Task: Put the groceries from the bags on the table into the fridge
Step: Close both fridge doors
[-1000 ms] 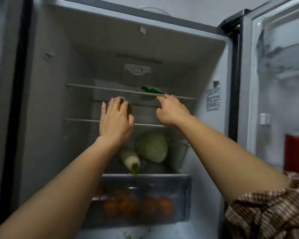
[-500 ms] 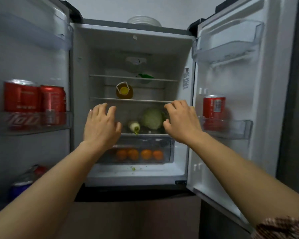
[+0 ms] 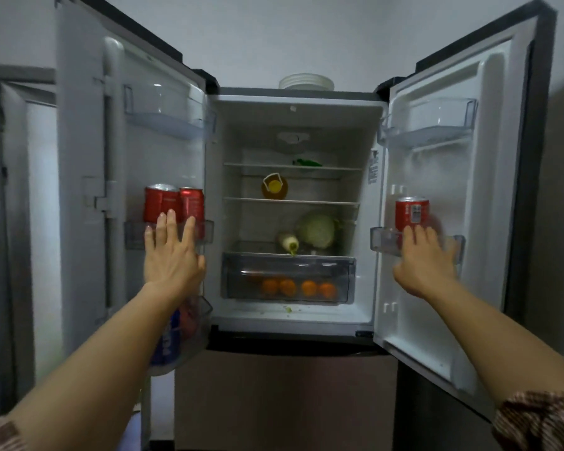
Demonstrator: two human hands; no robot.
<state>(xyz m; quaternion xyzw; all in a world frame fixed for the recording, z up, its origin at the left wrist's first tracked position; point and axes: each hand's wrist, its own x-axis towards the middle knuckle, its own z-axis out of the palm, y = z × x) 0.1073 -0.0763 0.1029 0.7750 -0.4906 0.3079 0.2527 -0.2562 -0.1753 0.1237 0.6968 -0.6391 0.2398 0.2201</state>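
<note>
Left hand [image 3: 171, 255], fingers [image 3: 171, 222] spread; right hand [image 3: 425, 262], fingers straight, blurred. Both empty at clear plastic door bins [image 3: 134, 236]. Slamming could topple red drink cans [image 3: 159, 203].

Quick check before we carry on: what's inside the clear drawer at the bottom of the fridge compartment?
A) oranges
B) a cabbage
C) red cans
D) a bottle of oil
A: round oranges show in a row through the front of the clear drawer, while the cabbage sits on the shelf above it.
</note>
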